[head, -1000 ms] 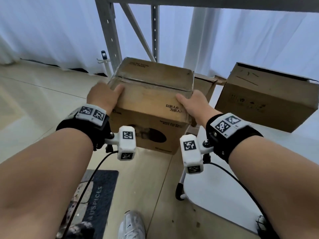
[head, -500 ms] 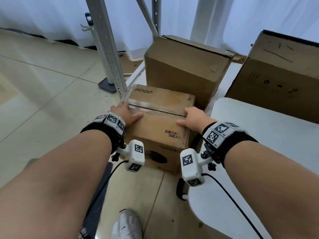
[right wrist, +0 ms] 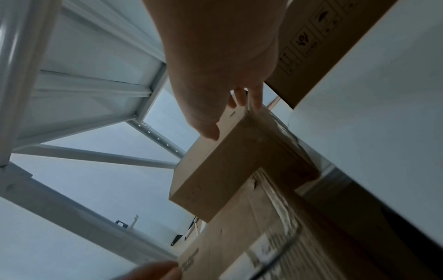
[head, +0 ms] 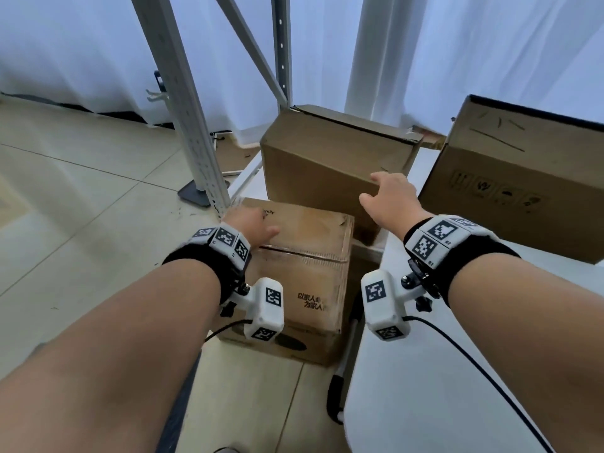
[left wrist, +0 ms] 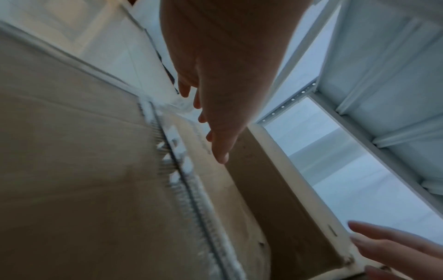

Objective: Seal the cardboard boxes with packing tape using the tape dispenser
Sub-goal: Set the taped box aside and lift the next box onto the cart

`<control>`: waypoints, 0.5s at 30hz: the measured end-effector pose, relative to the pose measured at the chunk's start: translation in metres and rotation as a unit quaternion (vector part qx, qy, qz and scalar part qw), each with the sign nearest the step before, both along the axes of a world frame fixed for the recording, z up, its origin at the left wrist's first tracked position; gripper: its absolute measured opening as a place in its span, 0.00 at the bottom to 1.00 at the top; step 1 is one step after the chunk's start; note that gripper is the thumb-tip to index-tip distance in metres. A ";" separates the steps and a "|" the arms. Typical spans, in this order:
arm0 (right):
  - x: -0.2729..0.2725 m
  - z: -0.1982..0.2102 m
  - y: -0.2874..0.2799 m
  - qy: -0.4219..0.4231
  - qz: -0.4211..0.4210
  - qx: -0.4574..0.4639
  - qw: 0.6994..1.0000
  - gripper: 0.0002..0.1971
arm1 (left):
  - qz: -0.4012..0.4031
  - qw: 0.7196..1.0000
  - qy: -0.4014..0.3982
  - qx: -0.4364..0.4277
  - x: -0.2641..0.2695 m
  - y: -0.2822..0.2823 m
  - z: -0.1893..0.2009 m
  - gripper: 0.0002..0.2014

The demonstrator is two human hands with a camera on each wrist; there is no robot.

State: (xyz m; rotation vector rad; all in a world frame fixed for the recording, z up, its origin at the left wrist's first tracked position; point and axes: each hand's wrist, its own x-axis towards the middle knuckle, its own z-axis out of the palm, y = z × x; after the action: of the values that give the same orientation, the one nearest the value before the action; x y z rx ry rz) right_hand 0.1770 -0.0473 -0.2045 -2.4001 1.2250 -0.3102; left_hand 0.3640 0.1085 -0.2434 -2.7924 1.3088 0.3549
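Note:
A small taped cardboard box (head: 304, 266) stands on the floor beside the table leg, with clear tape along its top seam (left wrist: 191, 189). My left hand (head: 258, 223) lies over the box's far left top, fingers straight and holding nothing (left wrist: 215, 132). A medium cardboard box (head: 327, 158) stands just behind it. My right hand (head: 385, 194) reaches to that box's near right corner, fingers extended at the top edge (right wrist: 230, 113) and thumb against the near face. No tape dispenser is in view.
A larger cardboard box (head: 523, 178) sits on the white table (head: 457, 354) at the right. A grey metal shelf upright (head: 196, 142) stands just left of the boxes. White curtains hang behind. Tiled floor lies open to the left.
The small box came down from chest height to the floor. My right hand let go of it and moved up to the medium box behind. My left hand loosened on its top.

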 end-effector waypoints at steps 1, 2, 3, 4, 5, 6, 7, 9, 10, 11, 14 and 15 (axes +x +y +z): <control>0.002 0.003 -0.006 0.014 -0.003 0.007 1.000 0.27 | -0.008 1.000 -0.001 -0.017 0.001 -0.011 0.007 0.27; 0.005 0.004 -0.011 0.027 -0.008 0.016 0.999 0.28 | -0.012 0.999 0.002 -0.038 0.001 -0.022 0.016 0.28; 0.008 0.007 -0.017 0.035 -0.014 0.028 0.999 0.29 | -0.015 0.998 0.008 -0.061 0.002 -0.034 0.024 0.28; 0.012 0.009 -0.024 0.041 -0.021 0.038 0.998 0.30 | -0.018 0.997 0.012 -0.080 0.005 -0.048 0.030 0.28; 0.016 0.010 -0.030 0.047 -0.027 0.041 0.998 0.30 | -0.022 0.995 0.019 -0.097 0.007 -0.059 0.037 0.29; 0.021 0.012 -0.038 0.051 -0.030 0.041 0.997 0.31 | -0.022 0.993 0.021 -0.113 0.011 -0.072 0.042 0.29; 0.025 0.013 -0.045 0.053 -0.036 0.044 0.997 0.30 | -0.019 0.991 0.021 -0.129 0.017 -0.084 0.044 0.30; 0.035 0.012 -0.059 0.036 -0.057 0.057 0.996 0.30 | 0.002 0.988 0.027 -0.154 0.029 -0.105 0.043 0.31; 0.040 0.009 -0.064 0.019 -0.080 0.073 0.994 0.31 | 0.019 0.985 0.036 -0.167 0.037 -0.114 0.039 0.32; 0.044 0.003 -0.070 -0.005 -0.110 0.091 0.990 0.33 | 0.036 0.983 0.043 -0.177 0.043 -0.123 0.035 0.33; 0.048 -0.017 -0.083 -0.035 -0.168 0.150 0.974 0.40 | 0.072 0.978 0.058 -0.186 0.064 -0.145 0.021 0.36; 0.049 -0.024 -0.085 -0.042 -0.163 0.166 0.972 0.39 | 0.088 0.975 0.058 -0.194 0.070 -0.149 0.017 0.37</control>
State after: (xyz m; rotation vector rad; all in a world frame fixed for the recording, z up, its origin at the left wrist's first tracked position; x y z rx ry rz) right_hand 0.2257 -0.1327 -0.2283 -1.8853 1.4988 -0.2751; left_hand 0.4345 -0.0410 -0.2262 -3.2730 1.2757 0.2985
